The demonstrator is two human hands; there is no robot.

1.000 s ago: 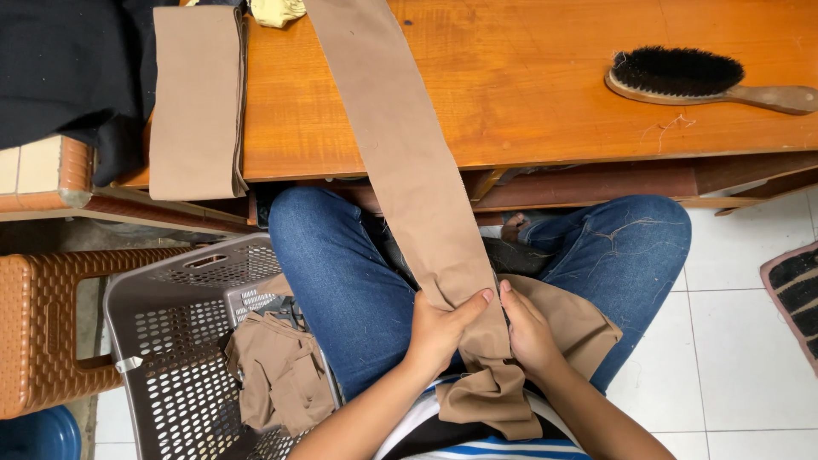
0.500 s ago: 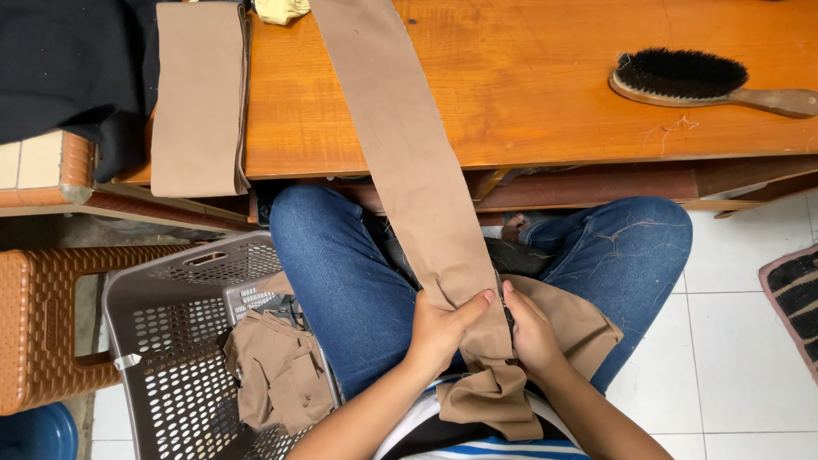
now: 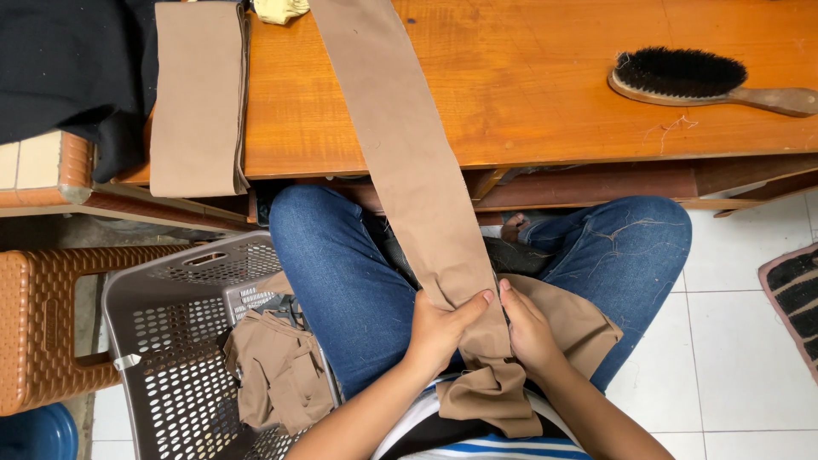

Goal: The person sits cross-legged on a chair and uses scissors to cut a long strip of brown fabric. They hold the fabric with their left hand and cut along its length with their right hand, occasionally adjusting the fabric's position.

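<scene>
A long tan strip of cloth [image 3: 400,145] runs from the orange wooden table [image 3: 545,94] down into my lap. My left hand [image 3: 439,328] and my right hand [image 3: 528,328] both pinch it side by side, thumbs nearly touching, just above where it bunches over my shirt. More tan cloth [image 3: 579,319] lies spread on my right thigh. I sit in blue jeans with my knees under the table's edge.
A folded tan piece [image 3: 198,94] hangs over the table's left end beside black fabric [image 3: 68,64]. A wooden-handled black brush [image 3: 690,77] lies at the right. A grey perforated basket [image 3: 170,341] with crumpled tan cloth [image 3: 277,370] stands by my left leg, next to a brown stool [image 3: 51,324].
</scene>
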